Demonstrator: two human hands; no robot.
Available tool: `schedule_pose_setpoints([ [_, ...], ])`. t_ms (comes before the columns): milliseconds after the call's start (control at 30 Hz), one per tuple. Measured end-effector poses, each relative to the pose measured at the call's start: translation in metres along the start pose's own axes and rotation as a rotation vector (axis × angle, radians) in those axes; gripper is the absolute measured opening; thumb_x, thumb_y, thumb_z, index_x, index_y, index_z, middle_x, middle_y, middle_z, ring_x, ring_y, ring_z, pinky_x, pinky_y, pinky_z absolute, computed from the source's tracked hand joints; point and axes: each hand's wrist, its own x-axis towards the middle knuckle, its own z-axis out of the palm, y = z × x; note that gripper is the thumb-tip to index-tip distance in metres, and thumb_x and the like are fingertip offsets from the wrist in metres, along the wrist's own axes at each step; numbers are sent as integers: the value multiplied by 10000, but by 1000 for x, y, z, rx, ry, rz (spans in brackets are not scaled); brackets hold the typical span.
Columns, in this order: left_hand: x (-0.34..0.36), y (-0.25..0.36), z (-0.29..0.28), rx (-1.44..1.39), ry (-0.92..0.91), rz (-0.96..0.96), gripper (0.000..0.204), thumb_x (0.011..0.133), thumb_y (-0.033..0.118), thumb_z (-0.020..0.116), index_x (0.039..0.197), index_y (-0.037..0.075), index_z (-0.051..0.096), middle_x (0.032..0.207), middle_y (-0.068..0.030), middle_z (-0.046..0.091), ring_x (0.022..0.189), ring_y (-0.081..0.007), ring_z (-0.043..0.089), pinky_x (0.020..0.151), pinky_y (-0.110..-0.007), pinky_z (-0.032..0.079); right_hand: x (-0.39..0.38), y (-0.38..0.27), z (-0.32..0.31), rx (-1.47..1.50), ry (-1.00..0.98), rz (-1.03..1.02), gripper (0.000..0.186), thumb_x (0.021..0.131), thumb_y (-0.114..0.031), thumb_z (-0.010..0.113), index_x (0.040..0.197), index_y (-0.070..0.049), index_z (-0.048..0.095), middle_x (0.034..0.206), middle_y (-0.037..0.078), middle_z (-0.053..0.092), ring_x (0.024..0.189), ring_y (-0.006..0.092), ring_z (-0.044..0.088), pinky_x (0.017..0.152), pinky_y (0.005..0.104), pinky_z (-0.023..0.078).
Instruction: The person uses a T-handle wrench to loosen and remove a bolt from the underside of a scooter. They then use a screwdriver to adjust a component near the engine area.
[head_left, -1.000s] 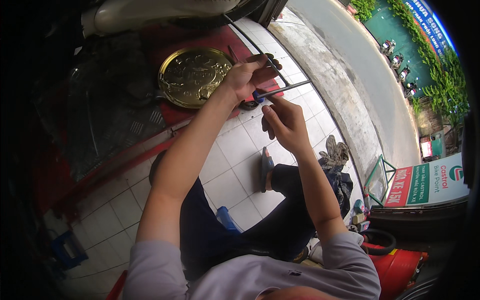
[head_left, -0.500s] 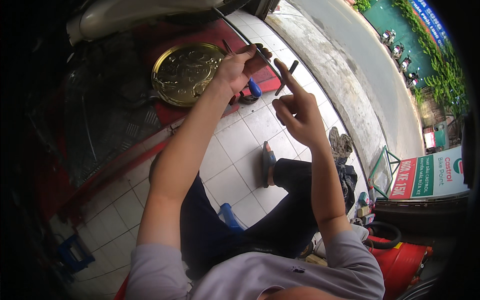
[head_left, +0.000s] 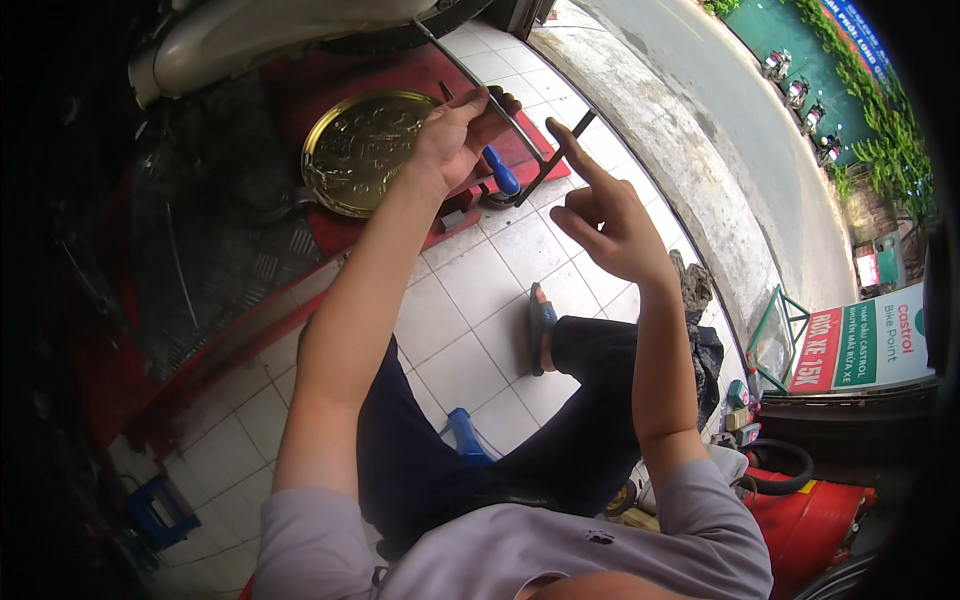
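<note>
A long T-handle wrench slants from beneath the motorbike toward me, its dark crossbar at the near end. My left hand is loosely curled around the shaft, thumb along one side. My right hand has the index finger stretched out against or close beside the crossbar, the other fingers curled with nothing in them. Just below the shaft a blue-handled tool stands out from the red platform. A round gold embossed tray lies left of my left hand. The wrench's far tip is hidden.
A pale motorbike part and a dark tyre overhang the red platform. Blue stools stand on white tiles. A red tank with a black hose is at right, near a leaning signboard. The road runs beyond.
The wrench's crossbar has turned, and more of its length shows now. My left hand sits slightly further left; the right index finger keeps its stretched pose by the bar.
</note>
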Motion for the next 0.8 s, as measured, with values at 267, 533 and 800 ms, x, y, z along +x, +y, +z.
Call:
schedule_pose_setpoints([
  [267, 0, 6, 6, -2, -19, 37, 147, 949, 63, 530, 1020, -52, 590, 1003, -198, 664, 955, -299, 673, 857, -379, 580, 3, 27, 15, -245, -278, -45, 631, 849, -61, 614, 1432, -76, 374, 497, 104, 424, 434, 220, 364, 492, 353, 363],
  [533, 0, 6, 4, 38, -15, 35, 150, 947, 68, 534, 1016, -51, 596, 1000, -196, 664, 952, -301, 672, 860, -376, 579, 5, 25, -14, -154, -201, 333, 658, 864, -115, 613, 1456, -65, 330, 512, 70, 475, 491, 136, 438, 534, 304, 377],
  [800, -1, 7, 7, 33, -24, 49, 144, 949, 65, 528, 1009, -47, 596, 992, -206, 665, 951, -302, 673, 861, -373, 579, 5, 18, -7, 191, 22, 220, 687, 896, -135, 569, 1496, -102, 235, 575, 74, 531, 519, 141, 463, 538, 291, 396],
])
